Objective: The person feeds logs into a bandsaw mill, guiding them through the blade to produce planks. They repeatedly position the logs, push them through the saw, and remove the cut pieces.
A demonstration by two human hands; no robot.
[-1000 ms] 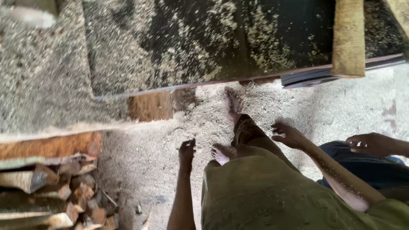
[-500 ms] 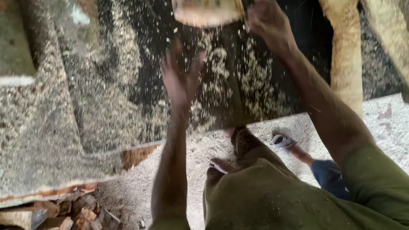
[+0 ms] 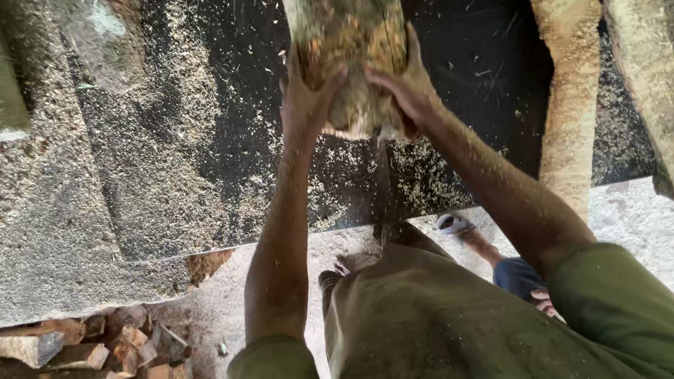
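Gripping the near end of a rough log with both hands, a worker in an olive shirt leaned over a dark, sawdust-strewn saw table. The left hand was clamped on the log's 9 o'clock side, fingers spread over the cut face; the right hand pressed against its 3 o'clock side. The log lay lengthwise at 12 o'clock, running out of the top of the view, its pale end face just above a thin slot in the table. Whether a blade stood there could not be told. Judging by the whole, unsplit end, the cutting of this piece looked barely begun, with the full length left to go. Two bark-edged slabs rested at 2 o'clock, overhanging the table's near edge. A heap of short offcuts lay on the ground at 8 o'clock. Another person's foot showed near the worker's legs at 5 o'clock.
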